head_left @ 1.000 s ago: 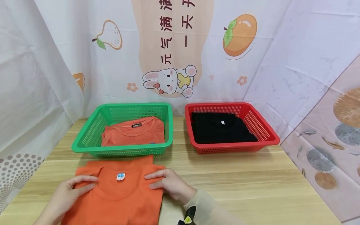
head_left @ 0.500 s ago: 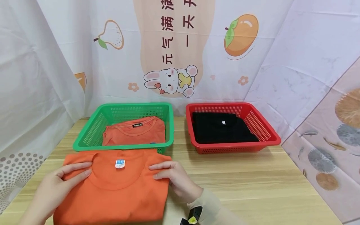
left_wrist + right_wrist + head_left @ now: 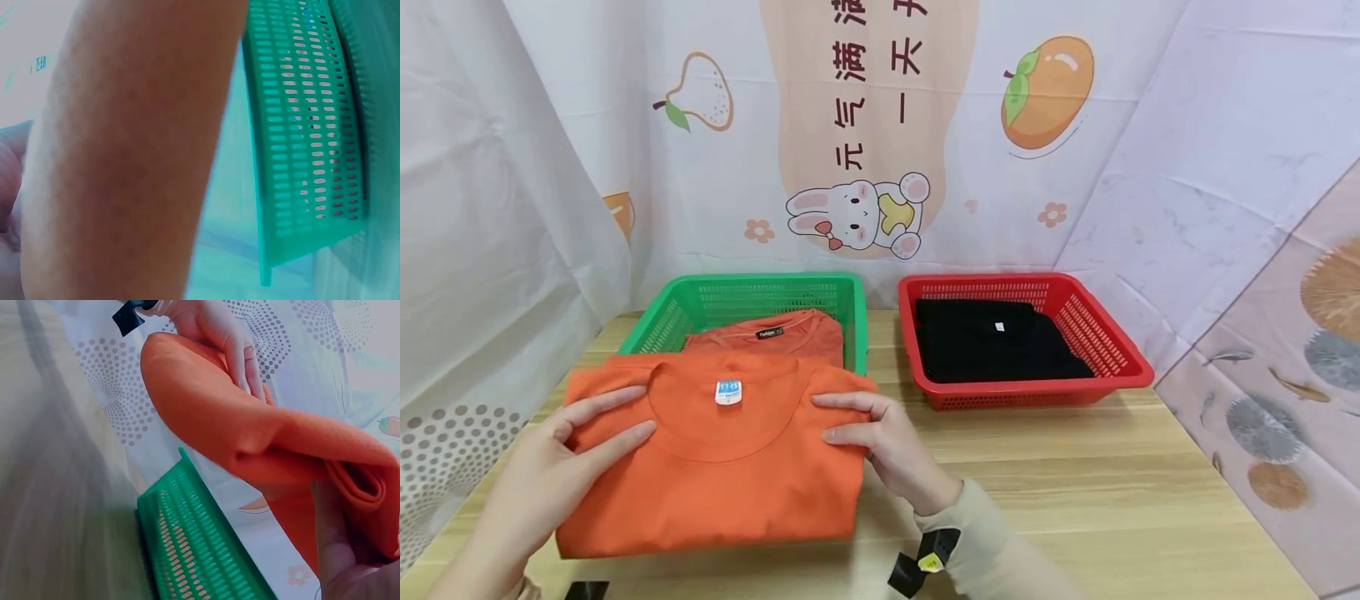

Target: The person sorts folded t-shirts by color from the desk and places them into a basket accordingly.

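A folded orange T-shirt [image 3: 722,492] with a blue and white neck label is held up off the table, between both hands. At its left side my left hand [image 3: 561,467] grips the fabric, thumb and fingers on top near the collar. My right hand [image 3: 887,446] pinches the right shoulder edge. In the right wrist view the T-shirt [image 3: 206,419] hangs folded in thick layers, above the level of the table. Behind it stands the green basket [image 3: 857,333], partly hidden by the shirt, with a coral T-shirt [image 3: 805,329] inside. An arm fills much of the left wrist view.
To the right of the green basket stands a red basket [image 3: 1037,387] holding folded black clothing [image 3: 992,350]. Both rest on a wooden table [image 3: 1037,492]. A printed curtain [image 3: 700,208] hangs behind them.
Both hands have lifted the orange T-shirt off the table and carried it forward, so it now covers the front of the green basket in the head view.
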The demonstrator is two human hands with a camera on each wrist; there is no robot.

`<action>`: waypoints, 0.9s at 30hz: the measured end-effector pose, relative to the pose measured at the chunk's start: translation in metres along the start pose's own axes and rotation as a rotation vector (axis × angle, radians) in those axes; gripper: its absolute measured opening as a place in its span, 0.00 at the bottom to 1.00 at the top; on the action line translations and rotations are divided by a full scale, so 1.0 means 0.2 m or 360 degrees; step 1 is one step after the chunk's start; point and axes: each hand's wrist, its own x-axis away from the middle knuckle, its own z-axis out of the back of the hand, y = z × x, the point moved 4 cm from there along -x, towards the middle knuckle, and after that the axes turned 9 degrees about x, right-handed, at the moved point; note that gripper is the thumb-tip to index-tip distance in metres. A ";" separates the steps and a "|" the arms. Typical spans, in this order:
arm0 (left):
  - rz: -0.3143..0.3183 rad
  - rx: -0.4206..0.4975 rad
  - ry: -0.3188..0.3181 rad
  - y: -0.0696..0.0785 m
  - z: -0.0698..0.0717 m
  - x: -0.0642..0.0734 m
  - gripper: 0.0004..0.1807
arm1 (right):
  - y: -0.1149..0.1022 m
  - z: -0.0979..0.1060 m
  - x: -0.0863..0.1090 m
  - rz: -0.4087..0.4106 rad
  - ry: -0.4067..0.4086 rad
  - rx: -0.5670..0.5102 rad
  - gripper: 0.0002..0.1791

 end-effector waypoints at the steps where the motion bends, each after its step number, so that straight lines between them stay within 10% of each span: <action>1: -0.0010 0.0005 -0.0007 0.02 0.00 -0.01 0.32 | -0.02 0.00 -0.01 0.0015 -0.0009 0.0031 0.27; 18: -0.0275 0.0007 0.0069 0.23 -0.04 -0.22 0.42 | -0.19 0.07 -0.23 -0.0057 -0.0278 0.0045 0.43; 27: -0.0119 0.0127 0.0120 0.19 -0.04 -0.32 0.33 | -0.22 0.12 -0.35 -0.0044 -0.0217 0.0074 0.39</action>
